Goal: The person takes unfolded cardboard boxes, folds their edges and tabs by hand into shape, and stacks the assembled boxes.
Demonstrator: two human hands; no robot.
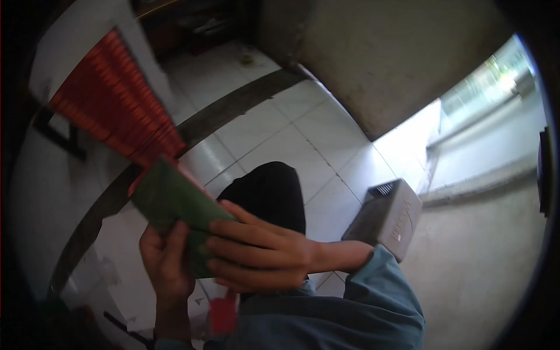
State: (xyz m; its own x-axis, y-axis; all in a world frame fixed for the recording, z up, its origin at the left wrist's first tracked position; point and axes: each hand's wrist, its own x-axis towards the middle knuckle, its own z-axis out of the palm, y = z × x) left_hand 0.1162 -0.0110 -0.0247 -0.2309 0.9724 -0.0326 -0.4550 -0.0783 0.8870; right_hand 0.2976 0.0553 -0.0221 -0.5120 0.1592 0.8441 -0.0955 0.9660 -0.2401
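Dim room, glaring daylight at right, blurred fingers (251, 248), dark fisheye-warped edges.

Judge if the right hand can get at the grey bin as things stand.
Probably not as is: the right hand is busy on the green piece. Nothing visible walls off the grey bin, down on the floor past the right forearm, but one view can't settle the reach.
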